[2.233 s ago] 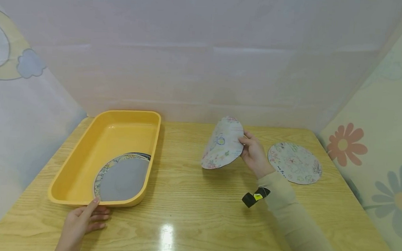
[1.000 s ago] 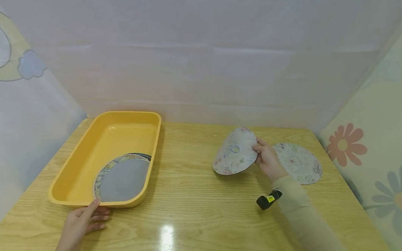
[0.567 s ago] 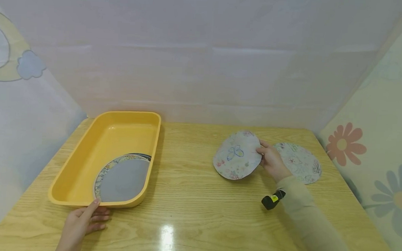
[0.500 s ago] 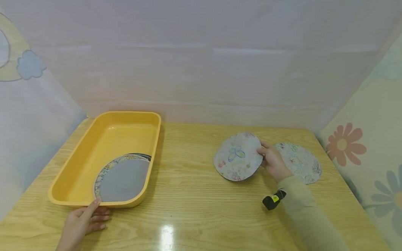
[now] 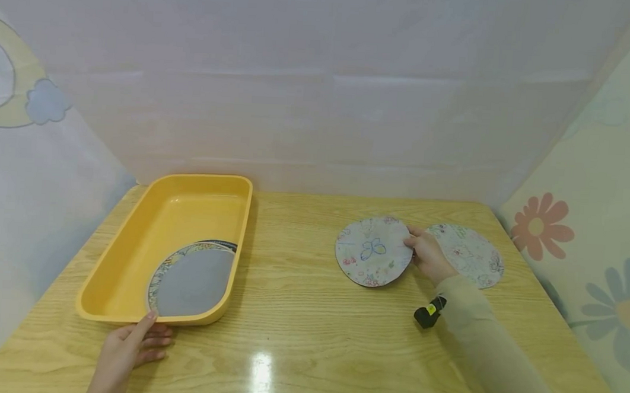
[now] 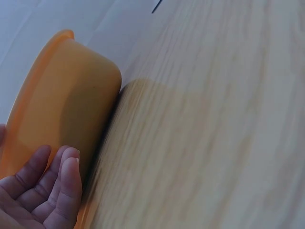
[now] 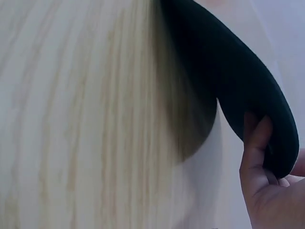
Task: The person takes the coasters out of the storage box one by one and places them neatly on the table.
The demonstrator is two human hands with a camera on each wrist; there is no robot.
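Observation:
My right hand (image 5: 431, 255) pinches the right edge of a thin round mat (image 5: 374, 253), pale with a blue butterfly-like drawing and coloured scribbles. In the right wrist view the dark underside of the mat (image 7: 238, 71) shows, its held side raised and its far edge down at the table. A second drawn-on round mat (image 5: 472, 258) lies flat to the right, partly behind the hand. My left hand (image 5: 127, 347) holds the near rim of a yellow tray (image 5: 124, 258), thumb on the rim, fingers along the outer wall. Inside lies a grey disc with a patterned border (image 5: 195, 282).
A dark edge (image 5: 221, 243) peeks out behind the grey disc in the tray. The wooden table (image 5: 297, 338) ends at a pale back sheet (image 5: 325, 102), with printed sheets at both sides. A black device (image 5: 428, 313) is strapped at the right wrist.
The right hand has moved right and lowered the mat, which has gone from strongly bent and upright to nearly flat. The left hand and tray have stayed still.

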